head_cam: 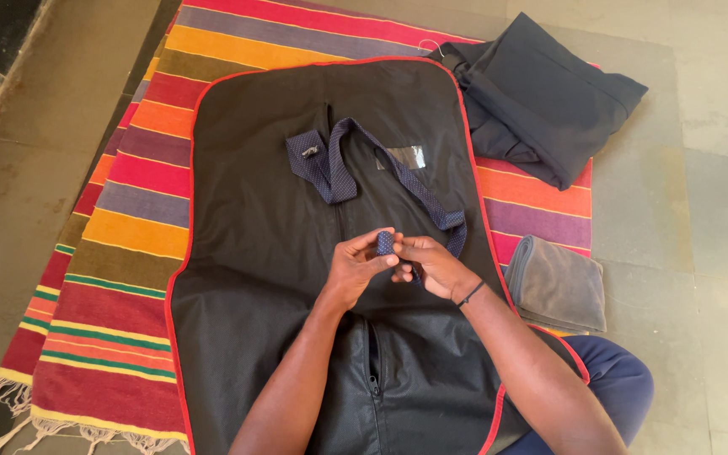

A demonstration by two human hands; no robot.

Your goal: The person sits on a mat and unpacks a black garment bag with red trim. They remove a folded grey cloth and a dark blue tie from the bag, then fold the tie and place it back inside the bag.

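A navy dotted necktie (343,168) lies across a black garment bag (254,253) with red edging. Its narrow end is rolled into a small coil (385,243) held between both hands. My left hand (355,265) pinches the coil from the left with thumb and fingers. My right hand (427,263), with a dark band on the wrist, grips it from the right. The wide end of the tie, with a small metal clip on it, rests further up the bag at the left.
The garment bag lies on a striped multicoloured rug (128,219) on a stone floor. A folded dark garment (541,97) sits at the upper right. A folded grey cloth (558,282) lies beside my right forearm. My knee in blue fabric (617,379) shows at lower right.
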